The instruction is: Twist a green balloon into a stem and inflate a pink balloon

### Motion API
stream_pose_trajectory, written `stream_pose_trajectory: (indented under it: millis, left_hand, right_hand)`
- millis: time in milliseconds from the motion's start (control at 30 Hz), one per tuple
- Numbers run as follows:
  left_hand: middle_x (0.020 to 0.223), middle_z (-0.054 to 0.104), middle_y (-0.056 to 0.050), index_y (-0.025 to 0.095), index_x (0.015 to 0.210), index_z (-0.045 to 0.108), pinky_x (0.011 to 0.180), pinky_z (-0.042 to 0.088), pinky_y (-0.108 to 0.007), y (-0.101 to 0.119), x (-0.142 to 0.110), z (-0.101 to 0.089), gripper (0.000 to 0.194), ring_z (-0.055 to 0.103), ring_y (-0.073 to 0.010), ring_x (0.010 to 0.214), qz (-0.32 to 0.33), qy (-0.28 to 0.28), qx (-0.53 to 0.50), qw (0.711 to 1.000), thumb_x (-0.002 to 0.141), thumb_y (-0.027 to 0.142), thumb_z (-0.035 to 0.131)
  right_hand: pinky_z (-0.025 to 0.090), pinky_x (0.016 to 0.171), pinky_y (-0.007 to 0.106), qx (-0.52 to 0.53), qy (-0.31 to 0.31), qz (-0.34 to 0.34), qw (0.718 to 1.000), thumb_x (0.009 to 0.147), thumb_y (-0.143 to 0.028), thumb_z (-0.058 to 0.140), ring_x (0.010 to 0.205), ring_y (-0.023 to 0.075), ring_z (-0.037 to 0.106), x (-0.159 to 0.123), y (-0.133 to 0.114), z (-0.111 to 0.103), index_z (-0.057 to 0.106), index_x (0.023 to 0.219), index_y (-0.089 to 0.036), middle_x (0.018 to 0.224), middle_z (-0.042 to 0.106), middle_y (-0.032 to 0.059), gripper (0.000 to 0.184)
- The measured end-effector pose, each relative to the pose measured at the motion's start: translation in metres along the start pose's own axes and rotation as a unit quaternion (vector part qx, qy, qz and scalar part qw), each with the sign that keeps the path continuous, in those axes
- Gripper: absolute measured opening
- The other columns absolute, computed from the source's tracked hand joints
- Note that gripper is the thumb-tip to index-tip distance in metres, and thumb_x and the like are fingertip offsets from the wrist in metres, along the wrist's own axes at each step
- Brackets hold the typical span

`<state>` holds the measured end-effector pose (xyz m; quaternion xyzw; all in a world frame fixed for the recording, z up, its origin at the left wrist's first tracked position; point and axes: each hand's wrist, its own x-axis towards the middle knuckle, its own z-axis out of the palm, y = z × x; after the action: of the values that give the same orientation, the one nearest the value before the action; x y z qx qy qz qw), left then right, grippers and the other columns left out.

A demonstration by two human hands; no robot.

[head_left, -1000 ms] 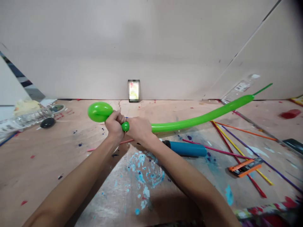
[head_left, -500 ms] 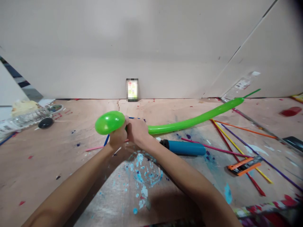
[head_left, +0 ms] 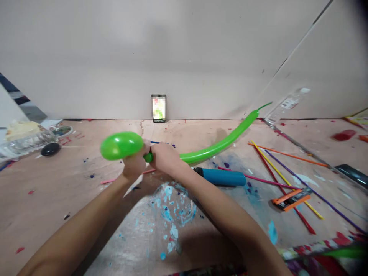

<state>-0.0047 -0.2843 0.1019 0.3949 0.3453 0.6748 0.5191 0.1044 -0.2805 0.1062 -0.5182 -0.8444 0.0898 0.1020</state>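
Observation:
A long green balloon (head_left: 218,145) stretches over the table from centre left to upper right, ending in a thin uninflated tip. My left hand (head_left: 132,164) is closed round the neck of a rounded bubble (head_left: 121,145) at the balloon's left end. My right hand (head_left: 165,158) is closed on the balloon just to the right of it, with a small green bubble (head_left: 148,156) showing between the two fists. Both hands hold the balloon a little above the paint-stained table (head_left: 86,199).
A blue hand pump (head_left: 222,177) lies just right of my right wrist. Several thin uninflated balloons (head_left: 276,174) and an orange packet (head_left: 291,198) lie at the right. A phone (head_left: 158,108) leans on the back wall. A plastic bottle (head_left: 24,142) and a dark oval object (head_left: 50,149) are at the left.
The long tail of the balloon has swung left and its tip has risen. The big bubble dropped after the first frame and has shifted left since. Both fists stay closed on the balloon.

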Motion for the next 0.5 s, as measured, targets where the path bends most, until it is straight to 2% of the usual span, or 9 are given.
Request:
stream_pose_trajectory:
  millis: [133,233,300,400,500]
  left_hand:
    - [0.041,0.018,0.006,0.017,0.048,0.023,0.04,0.027,-0.021,0.04,0.02,-0.005,0.047,0.025,-0.005,0.035,0.083,0.015,-0.118,0.989,0.061,0.014,0.068]
    - [0.042,0.023,0.006,0.017,0.051,0.027,0.043,0.033,-0.02,0.06,0.032,-0.014,0.037,0.031,-0.0051,0.037,0.096,0.054,-0.173,0.979,0.066,0.008,0.06]
    - [0.045,0.032,0.006,0.017,0.054,0.033,0.049,0.039,-0.02,0.062,0.034,-0.016,0.031,0.039,-0.0057,0.042,0.075,0.076,-0.194,0.975,0.071,0.01,0.058]
    - [0.051,0.044,0.005,0.018,0.06,0.042,0.055,0.046,-0.022,0.052,0.03,-0.012,0.022,0.048,-0.0073,0.048,0.035,0.083,-0.199,0.976,0.074,0.015,0.059]
    - [0.047,0.037,0.006,0.018,0.057,0.038,0.049,0.043,-0.021,0.041,0.025,-0.005,0.029,0.041,-0.0068,0.042,0.016,0.059,-0.183,0.981,0.076,0.019,0.06]
  right_hand:
    - [0.048,0.071,0.033,-0.046,0.051,0.008,0.998,0.078,-0.027,0.055,0.087,0.0269,0.066,-0.001,0.018,-0.011,0.06,0.11,-0.022,0.097,0.071,0.0102,0.032]
    - [0.048,0.07,0.034,-0.064,0.076,0.035,0.994,0.078,-0.03,0.056,0.087,0.0277,0.065,-0.002,0.031,-0.02,0.059,0.104,-0.02,0.096,0.07,0.0108,0.028]
    - [0.048,0.07,0.034,-0.076,0.082,0.038,0.993,0.077,-0.03,0.056,0.087,0.0285,0.065,-0.002,0.034,-0.023,0.06,0.1,-0.02,0.095,0.07,0.011,0.025]
    - [0.048,0.07,0.036,-0.098,0.07,0.037,0.992,0.075,-0.027,0.057,0.088,0.0299,0.065,-0.002,0.031,-0.021,0.061,0.099,-0.02,0.094,0.07,0.0114,0.026]
    - [0.048,0.069,0.036,-0.112,0.063,0.04,0.991,0.074,-0.026,0.057,0.085,0.0297,0.065,-0.002,0.027,-0.017,0.062,0.099,-0.021,0.091,0.07,0.011,0.026]
